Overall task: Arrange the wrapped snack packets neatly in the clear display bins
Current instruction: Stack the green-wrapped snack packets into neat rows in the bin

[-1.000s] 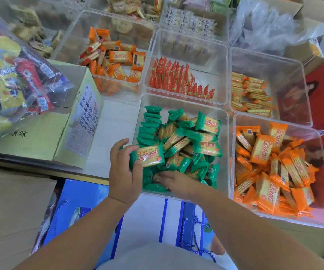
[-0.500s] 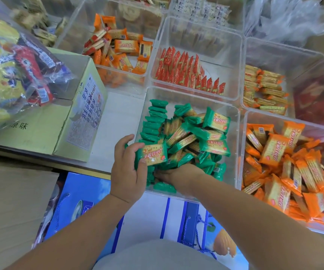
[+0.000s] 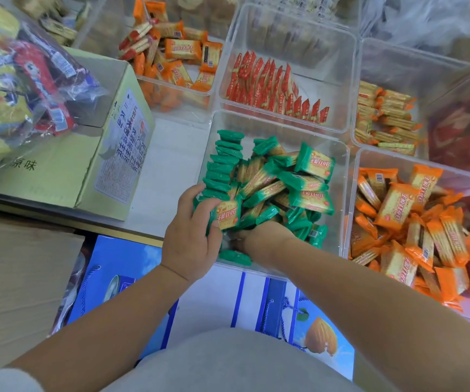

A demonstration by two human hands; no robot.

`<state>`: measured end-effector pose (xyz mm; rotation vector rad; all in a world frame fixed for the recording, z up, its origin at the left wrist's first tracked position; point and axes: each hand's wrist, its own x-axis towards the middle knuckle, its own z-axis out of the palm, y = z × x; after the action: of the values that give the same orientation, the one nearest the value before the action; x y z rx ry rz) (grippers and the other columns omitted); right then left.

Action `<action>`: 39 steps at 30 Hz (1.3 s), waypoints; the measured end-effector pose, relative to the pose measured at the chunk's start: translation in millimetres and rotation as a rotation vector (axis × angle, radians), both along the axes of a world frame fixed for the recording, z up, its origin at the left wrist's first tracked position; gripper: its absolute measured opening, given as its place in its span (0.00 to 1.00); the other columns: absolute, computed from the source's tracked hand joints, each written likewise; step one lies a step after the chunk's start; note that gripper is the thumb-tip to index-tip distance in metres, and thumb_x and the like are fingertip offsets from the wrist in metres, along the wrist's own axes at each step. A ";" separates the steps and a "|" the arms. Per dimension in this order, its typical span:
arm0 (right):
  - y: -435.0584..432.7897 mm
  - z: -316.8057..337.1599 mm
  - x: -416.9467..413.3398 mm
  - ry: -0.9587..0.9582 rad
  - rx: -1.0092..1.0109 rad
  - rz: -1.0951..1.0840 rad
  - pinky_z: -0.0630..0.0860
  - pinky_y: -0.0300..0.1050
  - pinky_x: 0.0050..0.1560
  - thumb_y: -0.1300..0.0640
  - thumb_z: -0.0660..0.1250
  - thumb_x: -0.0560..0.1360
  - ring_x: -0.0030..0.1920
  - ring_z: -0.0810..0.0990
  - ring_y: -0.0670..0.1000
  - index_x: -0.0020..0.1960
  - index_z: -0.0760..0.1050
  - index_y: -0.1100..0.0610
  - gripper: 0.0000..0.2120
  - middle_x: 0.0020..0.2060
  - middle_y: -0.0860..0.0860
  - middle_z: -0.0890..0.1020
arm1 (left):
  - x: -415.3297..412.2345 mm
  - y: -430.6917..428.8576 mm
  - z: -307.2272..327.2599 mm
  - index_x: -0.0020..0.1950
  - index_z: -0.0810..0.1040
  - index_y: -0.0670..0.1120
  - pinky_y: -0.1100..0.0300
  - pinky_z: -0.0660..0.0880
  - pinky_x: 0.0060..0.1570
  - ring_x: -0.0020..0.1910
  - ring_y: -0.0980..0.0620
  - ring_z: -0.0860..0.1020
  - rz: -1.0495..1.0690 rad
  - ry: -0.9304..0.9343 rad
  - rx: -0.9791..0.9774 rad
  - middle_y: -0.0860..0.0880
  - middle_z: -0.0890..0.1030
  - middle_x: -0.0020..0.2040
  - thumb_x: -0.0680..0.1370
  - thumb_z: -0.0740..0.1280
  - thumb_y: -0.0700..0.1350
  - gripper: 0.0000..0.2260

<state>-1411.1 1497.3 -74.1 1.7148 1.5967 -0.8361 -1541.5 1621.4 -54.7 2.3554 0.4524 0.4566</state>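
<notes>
Left hand (image 3: 191, 241) is gripping a green packet (image 3: 228, 215) by the near-left wall of the bin (image 3: 284, 128); right hand (image 3: 262, 236) is digging under the pile (image 3: 284, 190), fingers hidden, grip unreadable.

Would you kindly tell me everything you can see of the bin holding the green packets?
The bin is clear plastic, square with rounded corners, open-topped, standing on the counter. A row of green packets stands on edge along its left wall; the rest lie jumbled. The left hand grips packets at its near-left corner; the right hand reaches inside.
</notes>
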 end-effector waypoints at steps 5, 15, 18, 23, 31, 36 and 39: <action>7.7 14.0 -6.6 -0.066 -0.051 0.051 0.64 0.48 0.26 0.62 0.53 0.82 0.33 0.72 0.54 0.80 0.56 0.46 0.29 0.79 0.46 0.54 | -0.2 -0.3 -0.4 0.62 0.75 0.43 0.62 0.69 0.37 0.50 0.41 0.79 -0.035 0.050 0.056 0.41 0.67 0.71 0.76 0.59 0.45 0.16; 26.8 29.2 -16.1 -0.097 -0.052 0.005 0.75 0.51 0.42 0.61 0.59 0.81 0.50 0.78 0.57 0.75 0.65 0.50 0.24 0.63 0.49 0.78 | 0.3 -0.7 3.9 0.61 0.77 0.42 0.60 0.71 0.37 0.50 0.39 0.80 -0.028 0.072 0.046 0.39 0.70 0.71 0.76 0.58 0.45 0.17; 13.2 36.0 -11.8 -0.089 -0.007 -0.058 0.71 0.49 0.33 0.65 0.57 0.79 0.36 0.75 0.57 0.77 0.61 0.52 0.27 0.52 0.50 0.78 | -0.1 0.1 3.8 0.62 0.75 0.43 0.62 0.70 0.37 0.52 0.41 0.79 0.003 0.025 0.011 0.42 0.68 0.71 0.76 0.58 0.45 0.16; -29.1 43.3 1.9 -0.071 0.007 -0.054 0.66 0.48 0.30 0.63 0.55 0.79 0.47 0.78 0.58 0.78 0.60 0.47 0.29 0.73 0.47 0.66 | -1.0 0.6 1.9 0.63 0.74 0.43 0.62 0.70 0.35 0.54 0.43 0.78 0.004 -0.013 -0.012 0.42 0.67 0.71 0.77 0.58 0.45 0.16; -58.8 47.4 9.7 -0.033 0.122 -0.194 0.72 0.52 0.52 0.62 0.61 0.78 0.57 0.72 0.56 0.75 0.67 0.47 0.27 0.68 0.47 0.71 | -0.5 -0.8 5.0 0.62 0.77 0.42 0.60 0.70 0.33 0.44 0.43 0.78 -0.046 0.032 0.011 0.40 0.70 0.70 0.76 0.59 0.45 0.17; -68.4 43.2 4.4 -0.073 0.247 -0.338 0.68 0.49 0.47 0.57 0.62 0.79 0.54 0.72 0.54 0.70 0.72 0.45 0.20 0.63 0.44 0.73 | -0.5 -0.3 4.5 0.60 0.77 0.43 0.58 0.72 0.32 0.47 0.46 0.76 -0.056 0.017 -0.017 0.41 0.70 0.69 0.75 0.58 0.44 0.16; -61.1 48.6 -1.9 -0.107 0.298 -0.515 0.69 0.49 0.45 0.63 0.63 0.76 0.51 0.74 0.55 0.62 0.75 0.48 0.18 0.55 0.48 0.79 | -0.1 -0.4 3.1 0.60 0.76 0.43 0.60 0.73 0.35 0.56 0.53 0.73 0.003 -0.030 -0.054 0.43 0.69 0.69 0.75 0.58 0.45 0.16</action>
<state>-1413.1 1436.2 -25.5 2.4002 1.2679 -0.7466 -1541.6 1620.9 -51.6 2.2939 0.4487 0.4742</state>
